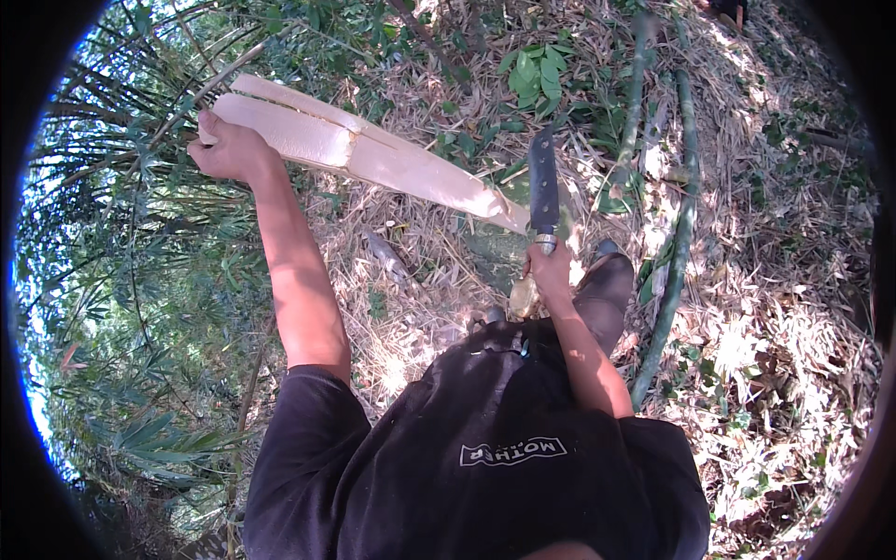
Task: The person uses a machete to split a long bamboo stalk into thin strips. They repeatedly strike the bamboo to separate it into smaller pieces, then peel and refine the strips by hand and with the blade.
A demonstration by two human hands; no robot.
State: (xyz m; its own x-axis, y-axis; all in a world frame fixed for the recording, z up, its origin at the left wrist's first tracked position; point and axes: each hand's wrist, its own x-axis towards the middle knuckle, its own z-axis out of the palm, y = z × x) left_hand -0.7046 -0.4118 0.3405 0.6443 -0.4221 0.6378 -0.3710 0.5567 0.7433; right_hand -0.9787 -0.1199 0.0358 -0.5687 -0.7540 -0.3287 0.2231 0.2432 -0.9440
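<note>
My left hand, arm stretched out to the far left, is closed round the upper end of a long split bamboo piece. Its pale inner face shows, with a node line across it and a lengthwise crack near its upper edge. The piece slants down to the right, and its narrow far end lies close by the blade. In my right hand, gripped by the handle, is a machete with a dark blade that has several small holes. The blade points away from me. A tan rounded thing below that hand is unclear.
Two long green stems lie on the right over dry leaf litter. Dense bamboo foliage fills the left side. A green leafy sprig grows at the back, and a short grey wood piece lies left of centre.
</note>
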